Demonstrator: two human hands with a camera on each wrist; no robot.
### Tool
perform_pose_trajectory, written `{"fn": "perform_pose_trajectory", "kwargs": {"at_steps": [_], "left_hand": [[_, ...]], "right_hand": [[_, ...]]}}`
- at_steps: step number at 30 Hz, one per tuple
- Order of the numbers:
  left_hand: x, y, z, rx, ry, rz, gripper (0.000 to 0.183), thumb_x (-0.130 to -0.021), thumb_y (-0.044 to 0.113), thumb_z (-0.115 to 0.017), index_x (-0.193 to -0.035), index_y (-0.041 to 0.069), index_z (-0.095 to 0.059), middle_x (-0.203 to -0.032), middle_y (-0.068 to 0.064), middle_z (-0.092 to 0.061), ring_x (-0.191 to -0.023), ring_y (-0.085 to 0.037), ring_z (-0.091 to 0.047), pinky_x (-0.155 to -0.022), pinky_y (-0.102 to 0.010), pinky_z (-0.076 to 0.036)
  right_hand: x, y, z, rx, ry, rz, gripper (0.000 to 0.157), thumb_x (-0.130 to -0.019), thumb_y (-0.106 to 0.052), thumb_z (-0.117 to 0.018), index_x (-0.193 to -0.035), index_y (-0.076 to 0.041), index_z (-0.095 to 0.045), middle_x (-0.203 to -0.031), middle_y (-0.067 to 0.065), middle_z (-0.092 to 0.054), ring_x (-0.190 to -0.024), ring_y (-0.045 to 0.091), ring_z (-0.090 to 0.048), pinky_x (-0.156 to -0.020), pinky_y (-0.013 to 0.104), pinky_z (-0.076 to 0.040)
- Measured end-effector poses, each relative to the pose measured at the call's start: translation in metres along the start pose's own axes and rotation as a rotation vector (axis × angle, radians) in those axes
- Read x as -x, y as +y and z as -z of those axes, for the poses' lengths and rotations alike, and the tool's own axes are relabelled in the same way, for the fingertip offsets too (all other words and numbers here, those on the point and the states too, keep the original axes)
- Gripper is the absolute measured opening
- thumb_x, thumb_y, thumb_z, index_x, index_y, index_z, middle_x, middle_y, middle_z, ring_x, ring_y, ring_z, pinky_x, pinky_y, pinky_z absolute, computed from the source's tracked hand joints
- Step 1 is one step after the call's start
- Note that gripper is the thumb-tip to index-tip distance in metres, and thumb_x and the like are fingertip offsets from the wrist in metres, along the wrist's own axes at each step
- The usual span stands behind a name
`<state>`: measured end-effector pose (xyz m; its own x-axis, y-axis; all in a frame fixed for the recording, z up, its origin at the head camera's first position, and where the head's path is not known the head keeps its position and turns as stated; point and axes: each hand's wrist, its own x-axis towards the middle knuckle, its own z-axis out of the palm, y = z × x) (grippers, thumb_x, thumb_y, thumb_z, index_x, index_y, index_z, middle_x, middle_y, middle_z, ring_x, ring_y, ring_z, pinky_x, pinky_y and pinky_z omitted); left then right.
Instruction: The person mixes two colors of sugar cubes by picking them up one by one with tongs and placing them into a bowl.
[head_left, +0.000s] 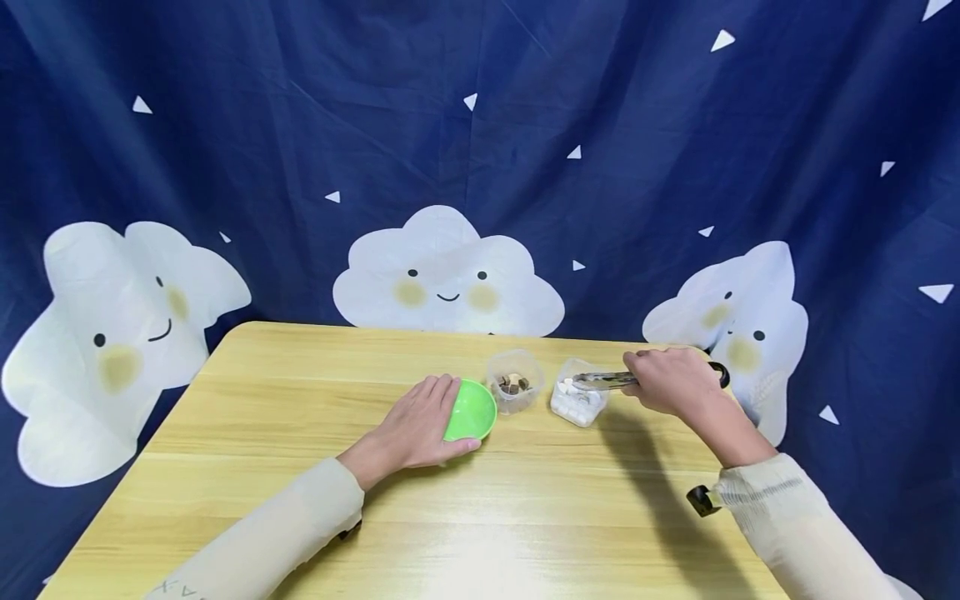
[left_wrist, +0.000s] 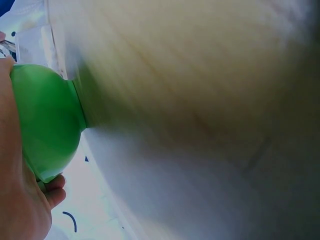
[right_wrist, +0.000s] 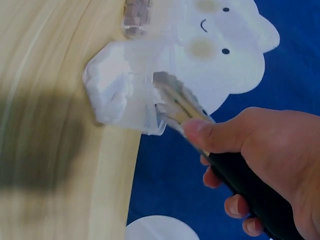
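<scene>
A green bowl (head_left: 471,410) stands upright on the table, and my left hand (head_left: 420,425) grips its left side, thumb near and fingers on the far side. The bowl's outer wall (left_wrist: 50,120) fills the space beside that palm in the left wrist view. My right hand (head_left: 672,379) holds metal tongs (head_left: 603,381) by their black handle (right_wrist: 250,190). The tongs' tips reach into a clear plastic container (head_left: 577,410) of white pieces; whether they pinch one I cannot tell. Between bowl and that container stands another clear container (head_left: 515,375) with brown and pale pieces.
All of it sits on a light wooden table (head_left: 300,400) with rounded far corners. Behind the table's back edge hangs a dark blue curtain (head_left: 300,167) printed with white clouds and triangles. The containers stand near that back edge.
</scene>
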<state>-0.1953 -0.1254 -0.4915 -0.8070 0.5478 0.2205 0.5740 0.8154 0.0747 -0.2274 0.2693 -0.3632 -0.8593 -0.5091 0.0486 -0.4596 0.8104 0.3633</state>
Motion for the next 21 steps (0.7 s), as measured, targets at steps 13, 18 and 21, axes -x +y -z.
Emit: {"fn": "perform_pose_trajectory", "kwargs": {"at_steps": [13,18,21], "left_hand": [[-0.001,-0.001,-0.002,-0.012,-0.003,-0.001,0.106,-0.090,0.082,-0.046,-0.153,-0.003,-0.041,-0.139,-0.019,-0.055,-0.124,-0.030,-0.054,-0.112,-0.045,-0.048],[-0.001,0.000,-0.001,-0.018,-0.007,-0.004,0.107,-0.090,0.082,-0.046,-0.153,-0.004,-0.040,-0.140,-0.019,-0.054,-0.125,-0.031,-0.053,-0.113,-0.045,-0.048],[-0.001,0.000,-0.001,-0.022,0.002,-0.009,0.106,-0.090,0.082,-0.046,-0.152,-0.004,-0.041,-0.139,-0.019,-0.055,-0.123,-0.030,-0.054,-0.112,-0.045,-0.049]], "right_hand": [[0.020,0.010,-0.027,-0.183,0.175,-0.035,0.039,-0.091,-0.041,-0.078,-0.077,-0.020,-0.048,-0.063,-0.008,-0.041,-0.048,0.013,-0.033,-0.043,0.030,-0.022],[0.025,0.009,-0.033,-0.214,0.287,-0.031,0.039,-0.088,-0.042,-0.080,-0.080,-0.019,-0.049,-0.063,-0.008,-0.040,-0.048,0.011,-0.033,-0.044,0.028,-0.022],[0.026,0.006,-0.035,-0.218,0.349,-0.017,0.039,-0.085,-0.041,-0.082,-0.081,-0.018,-0.050,-0.062,-0.008,-0.041,-0.048,0.010,-0.033,-0.044,0.027,-0.021]]}}
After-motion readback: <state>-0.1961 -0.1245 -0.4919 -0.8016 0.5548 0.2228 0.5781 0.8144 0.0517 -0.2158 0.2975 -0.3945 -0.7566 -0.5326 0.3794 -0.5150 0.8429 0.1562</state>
